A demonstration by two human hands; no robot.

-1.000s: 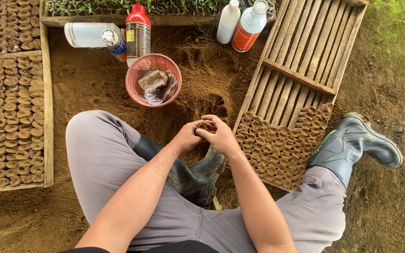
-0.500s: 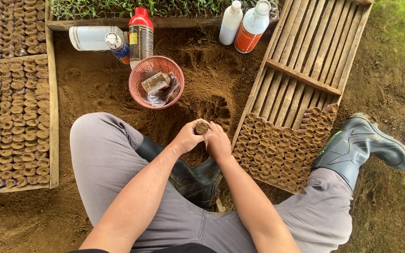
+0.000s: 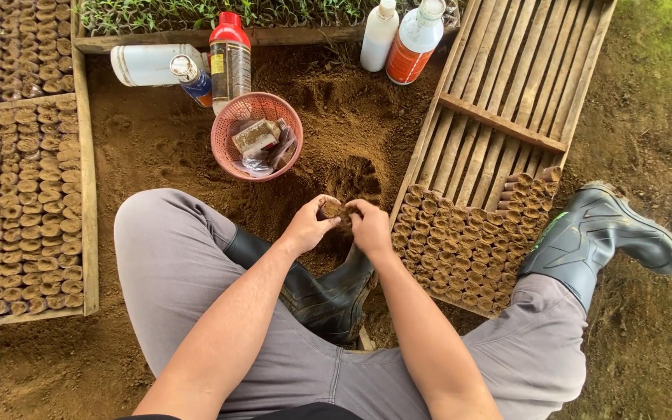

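Head view: hands [image 3: 340,225] around soil pot [image 3: 331,208]

Rough wooden tray [image 3: 507,124], plastic basket [image 3: 227,152], perhaps leaf-rolled pot [image 3: 331,208]

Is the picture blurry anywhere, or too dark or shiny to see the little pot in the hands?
Head view: soft, even daylight, no glare or hard shadows; the small soil pot between the left hand and right hand is sharp; only the wooden tray edges bend slightly outward near the frame's corners.
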